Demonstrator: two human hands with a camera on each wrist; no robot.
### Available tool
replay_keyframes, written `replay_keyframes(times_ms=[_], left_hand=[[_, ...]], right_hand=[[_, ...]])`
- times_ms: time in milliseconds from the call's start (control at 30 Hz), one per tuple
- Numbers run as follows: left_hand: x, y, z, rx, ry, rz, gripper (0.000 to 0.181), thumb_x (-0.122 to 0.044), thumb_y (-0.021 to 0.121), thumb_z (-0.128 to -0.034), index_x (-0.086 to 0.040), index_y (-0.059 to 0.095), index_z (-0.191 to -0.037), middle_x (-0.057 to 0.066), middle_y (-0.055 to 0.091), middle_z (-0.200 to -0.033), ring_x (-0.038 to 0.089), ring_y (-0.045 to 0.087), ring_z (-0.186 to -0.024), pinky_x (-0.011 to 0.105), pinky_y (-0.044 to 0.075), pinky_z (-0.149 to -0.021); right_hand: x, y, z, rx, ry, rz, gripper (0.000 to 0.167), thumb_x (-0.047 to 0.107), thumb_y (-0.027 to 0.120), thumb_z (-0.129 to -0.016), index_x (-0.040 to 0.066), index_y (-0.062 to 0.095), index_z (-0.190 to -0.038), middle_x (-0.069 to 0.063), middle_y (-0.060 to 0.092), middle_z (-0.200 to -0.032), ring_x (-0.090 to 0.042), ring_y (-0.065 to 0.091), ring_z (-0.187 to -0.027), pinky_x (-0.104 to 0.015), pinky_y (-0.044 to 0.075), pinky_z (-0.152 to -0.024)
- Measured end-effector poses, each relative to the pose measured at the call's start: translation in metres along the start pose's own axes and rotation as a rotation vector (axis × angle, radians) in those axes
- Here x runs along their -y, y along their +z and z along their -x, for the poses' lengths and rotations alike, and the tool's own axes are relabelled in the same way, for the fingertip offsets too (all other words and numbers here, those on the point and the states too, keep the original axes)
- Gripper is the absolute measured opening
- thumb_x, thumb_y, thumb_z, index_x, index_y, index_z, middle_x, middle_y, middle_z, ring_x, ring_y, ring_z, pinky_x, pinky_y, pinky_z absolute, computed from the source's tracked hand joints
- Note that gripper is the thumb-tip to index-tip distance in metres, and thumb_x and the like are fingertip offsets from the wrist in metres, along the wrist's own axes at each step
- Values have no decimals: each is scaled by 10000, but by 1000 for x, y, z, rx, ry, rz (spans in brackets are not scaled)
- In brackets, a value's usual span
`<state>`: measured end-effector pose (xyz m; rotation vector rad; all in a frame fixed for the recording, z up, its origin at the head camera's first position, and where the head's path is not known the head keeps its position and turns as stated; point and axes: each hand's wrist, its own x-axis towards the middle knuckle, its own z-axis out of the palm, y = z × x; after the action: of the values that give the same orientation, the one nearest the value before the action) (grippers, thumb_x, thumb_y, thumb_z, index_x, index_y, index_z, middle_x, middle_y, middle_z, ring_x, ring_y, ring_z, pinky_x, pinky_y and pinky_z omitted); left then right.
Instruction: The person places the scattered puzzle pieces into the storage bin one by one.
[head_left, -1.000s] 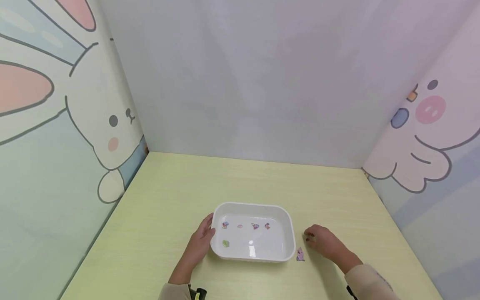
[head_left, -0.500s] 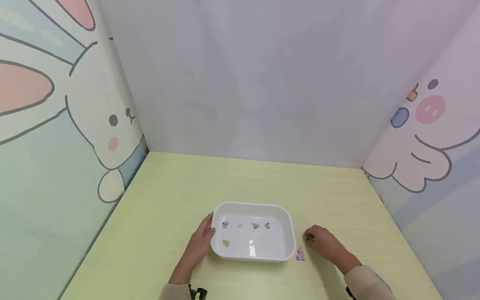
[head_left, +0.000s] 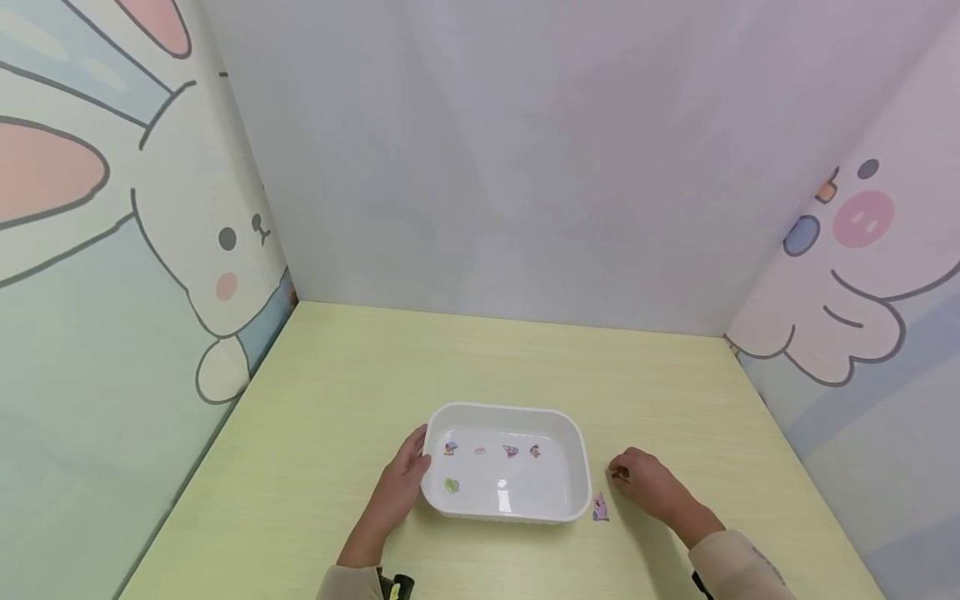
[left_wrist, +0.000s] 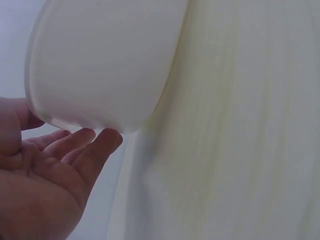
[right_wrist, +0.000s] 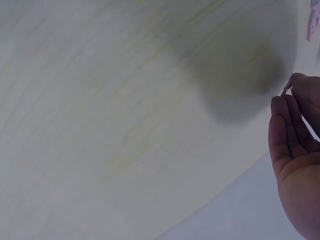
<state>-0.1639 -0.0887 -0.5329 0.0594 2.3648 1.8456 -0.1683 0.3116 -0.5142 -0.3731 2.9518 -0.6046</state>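
Note:
A white plastic tray (head_left: 504, 510) stands on the table, several small cartoon stickers lying flat on its floor. A green sticker (head_left: 452, 485) is at the near left, and a colourful one (head_left: 511, 452) lies in the back row. My left hand (head_left: 401, 479) grips the tray's left end, thumb at the rim and fingers against the outer wall (left_wrist: 105, 75). Right of the tray, my right hand (head_left: 648, 483) pinches a small thin piece, seen edge-on, that looks like a sticker (right_wrist: 286, 87). A pink and purple sticker (head_left: 601, 507) lies on the table between tray and right hand.
The pale yellow-green table (head_left: 360, 367) spreads around the tray. A grey cloth wall (head_left: 480, 167) closes off the back. Side panels carry a cartoon rabbit (head_left: 195, 200) on the left and a pink-snouted animal (head_left: 862, 250) on the right.
The right hand's fingers have shifted very slightly about the thin piece. Tray, left hand and the loose stickers stay where they were.

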Motion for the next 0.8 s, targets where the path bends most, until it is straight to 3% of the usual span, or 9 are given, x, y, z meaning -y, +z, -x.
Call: replay_keyframes(times_ms=[200,800], left_hand=[[-2,0,0,-4,-9,-9,512,-147,427,-1040,-68,294,-1528,141,374,-1514,371,354,-1360,528,287,-1098],[-4,-1,2,-2,-10,-12,513,-157,434,-1040,-63,298,-1526,145,377,-1512,374,356,-1358,531,285,-1099]], right_hand=[[2,-4,-4,1,9,7,114,-35,737,-814,21,710,-908,14,585,-817,-167,590,-778,-351,553,-711],[16,-35,-17,-86,-103,-13,107,-23,739,-822,2,707,-922,3,597,-838,-168,576,-761,-331,540,-652]])
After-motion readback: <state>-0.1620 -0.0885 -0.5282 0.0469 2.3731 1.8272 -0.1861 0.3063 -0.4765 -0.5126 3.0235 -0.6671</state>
